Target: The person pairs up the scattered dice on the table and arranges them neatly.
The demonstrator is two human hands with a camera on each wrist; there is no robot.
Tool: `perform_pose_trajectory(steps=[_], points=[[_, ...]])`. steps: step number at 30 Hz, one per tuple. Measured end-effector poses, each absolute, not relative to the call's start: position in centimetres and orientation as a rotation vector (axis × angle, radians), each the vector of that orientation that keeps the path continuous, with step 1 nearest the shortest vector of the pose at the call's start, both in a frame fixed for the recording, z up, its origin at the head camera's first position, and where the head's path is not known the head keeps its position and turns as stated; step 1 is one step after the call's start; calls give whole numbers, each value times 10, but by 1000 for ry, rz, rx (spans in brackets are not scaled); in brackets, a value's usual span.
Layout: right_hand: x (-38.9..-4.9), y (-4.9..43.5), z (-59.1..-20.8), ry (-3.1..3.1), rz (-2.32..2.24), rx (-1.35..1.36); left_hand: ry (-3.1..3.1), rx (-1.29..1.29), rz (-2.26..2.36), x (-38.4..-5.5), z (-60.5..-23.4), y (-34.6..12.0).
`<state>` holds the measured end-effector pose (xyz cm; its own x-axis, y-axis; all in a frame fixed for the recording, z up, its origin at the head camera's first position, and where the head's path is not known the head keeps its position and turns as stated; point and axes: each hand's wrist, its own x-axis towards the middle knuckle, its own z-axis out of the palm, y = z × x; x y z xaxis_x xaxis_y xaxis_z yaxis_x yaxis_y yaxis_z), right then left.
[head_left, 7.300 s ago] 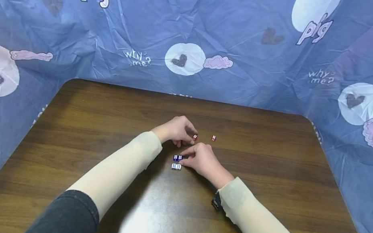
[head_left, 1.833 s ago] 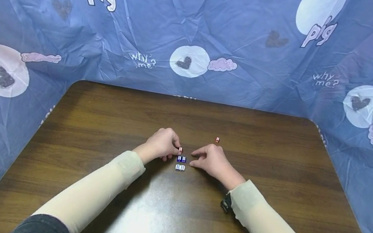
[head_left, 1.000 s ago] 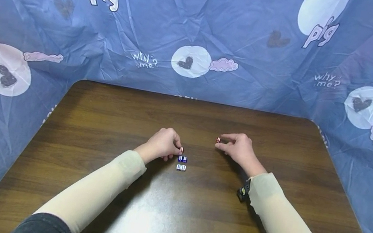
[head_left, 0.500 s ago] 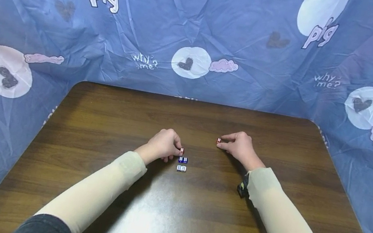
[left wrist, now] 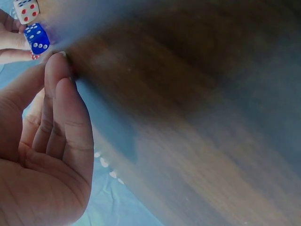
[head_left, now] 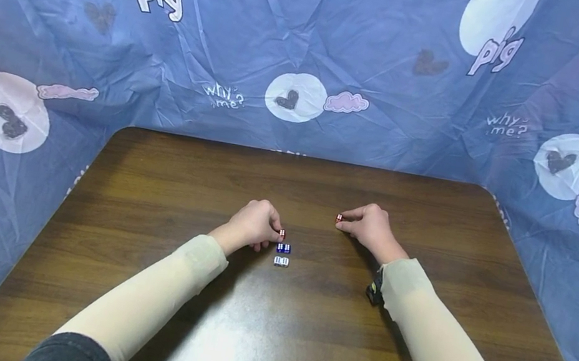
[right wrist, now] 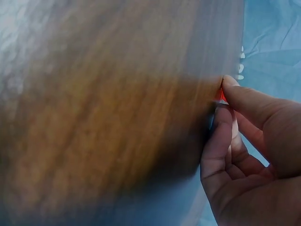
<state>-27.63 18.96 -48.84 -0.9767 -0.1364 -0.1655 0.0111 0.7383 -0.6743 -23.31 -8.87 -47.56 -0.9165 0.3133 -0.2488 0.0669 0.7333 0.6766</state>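
My left hand [head_left: 254, 224] pinches a red die [head_left: 282, 234] between thumb and fingertips, just behind the left one of two blue dice [head_left: 283, 248]. The blue pair sits side by side, and in front of it lie two white dice [head_left: 281, 261], also side by side. Farther back and to the right, my right hand [head_left: 373, 226] pinches a second red die [head_left: 339, 218]. A bit of that red die [right wrist: 222, 95] shows between thumb and finger in the right wrist view. The left wrist view has a blue die [left wrist: 36, 38] and a white die [left wrist: 27, 10] beyond the left fingertips.
Everything lies on a brown wood-grain table [head_left: 201, 166] with rounded far corners. Behind it and at both sides hangs a blue printed cloth [head_left: 174, 48]. A dark wrist camera [head_left: 376, 289] is strapped under the right wrist.
My left hand has brought its red die forward to the blue pair and stayed there. My right hand has left the blue dice, moved back and right, and taken hold of the other red die.
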Motion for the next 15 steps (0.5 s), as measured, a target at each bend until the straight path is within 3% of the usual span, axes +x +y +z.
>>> perform_pose_trajectory(steps=[15], points=[[-276, 188, -490, 2781, -1013, -111, 2605, 283, 965, -232, -475, -88]])
